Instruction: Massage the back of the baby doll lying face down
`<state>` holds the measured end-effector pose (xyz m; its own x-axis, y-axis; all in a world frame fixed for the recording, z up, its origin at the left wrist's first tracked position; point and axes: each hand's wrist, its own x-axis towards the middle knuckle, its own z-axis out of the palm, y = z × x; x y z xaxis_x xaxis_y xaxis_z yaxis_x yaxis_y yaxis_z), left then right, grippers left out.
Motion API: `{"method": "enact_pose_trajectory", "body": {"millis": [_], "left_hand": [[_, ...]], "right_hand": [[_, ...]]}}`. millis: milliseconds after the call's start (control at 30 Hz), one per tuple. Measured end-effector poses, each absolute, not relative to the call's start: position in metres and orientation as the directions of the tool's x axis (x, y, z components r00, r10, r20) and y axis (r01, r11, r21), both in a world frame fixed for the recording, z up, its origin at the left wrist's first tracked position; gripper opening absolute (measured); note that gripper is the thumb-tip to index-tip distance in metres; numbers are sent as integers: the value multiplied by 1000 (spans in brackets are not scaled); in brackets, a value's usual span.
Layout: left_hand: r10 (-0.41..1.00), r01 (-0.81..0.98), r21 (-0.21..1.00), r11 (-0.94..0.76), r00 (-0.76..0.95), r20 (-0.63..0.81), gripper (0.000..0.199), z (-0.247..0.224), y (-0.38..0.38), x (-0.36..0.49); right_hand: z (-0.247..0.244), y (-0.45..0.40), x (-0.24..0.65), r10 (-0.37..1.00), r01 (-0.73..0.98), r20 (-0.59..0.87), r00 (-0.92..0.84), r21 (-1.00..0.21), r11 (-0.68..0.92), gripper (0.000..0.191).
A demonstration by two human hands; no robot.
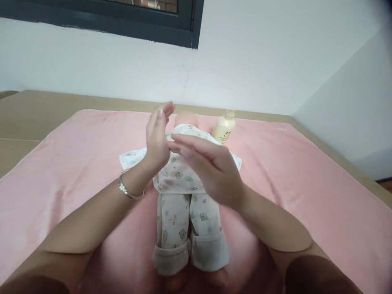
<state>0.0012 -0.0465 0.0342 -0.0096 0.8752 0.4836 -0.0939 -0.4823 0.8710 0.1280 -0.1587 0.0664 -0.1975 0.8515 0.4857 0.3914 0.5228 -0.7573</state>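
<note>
A baby doll (180,175) in a white printed top and cuffed trousers lies on a pink blanket (101,171), its head at the far end. Above its torso I hold my left hand (159,139) raised, fingers stretched upward, a silver bangle on the wrist. My right hand (214,167) reaches across from the other side, fingers extended, its tips touching or nearly touching the left palm. Neither hand holds anything that shows. Part of the doll's chest is hidden behind the hands. Beside the doll's head, on the right, stands a pale yellow bottle (225,126).
Under the blanket is a wooden table (45,110), its far edge close to a white wall (245,61). A dark window frame (107,24) sits in the wall at upper left. On the right the wall meets a corner near the table edge.
</note>
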Motion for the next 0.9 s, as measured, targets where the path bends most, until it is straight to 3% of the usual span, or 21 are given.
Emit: {"method": "enact_pose_trajectory", "body": {"millis": [67, 167, 267, 333, 467, 600, 733, 800, 900], "left_hand": [[891, 7, 891, -454, 3, 454, 32, 14, -23, 1], [955, -84, 954, -289, 44, 293, 23, -13, 6, 0], [956, -65, 955, -291, 26, 293, 23, -31, 17, -1], [939, 71, 936, -345, 38, 343, 26, -37, 15, -1], [911, 376, 833, -406, 86, 404, 35, -41, 3, 0], [914, 446, 804, -393, 94, 394, 39, -40, -1, 0], [919, 435, 815, -384, 98, 381, 38, -42, 0, 0], [918, 438, 812, -386, 95, 386, 38, -42, 0, 0], [912, 460, 795, -396, 92, 401, 38, -42, 0, 0]], "right_hand": [[53, -136, 129, 874, 490, 476, -100, -741, 460, 42], [30, -109, 122, 913, 778, 379, -150, -524, 346, 47], [10, -92, 116, 919, 858, 294, -264, -363, 363, 54], [3, -82, 119, 916, 871, 274, -292, -319, 373, 54], [0, -64, 137, 954, 896, 212, -214, -346, 278, 57], [-1, -71, 133, 983, 943, 165, -81, -307, 129, 69], [-3, -90, 116, 946, 944, 227, -231, -182, 274, 60], [-2, -85, 120, 931, 919, 229, -283, -213, 332, 56], [-2, -60, 142, 962, 906, 200, -186, -345, 247, 56]]}}
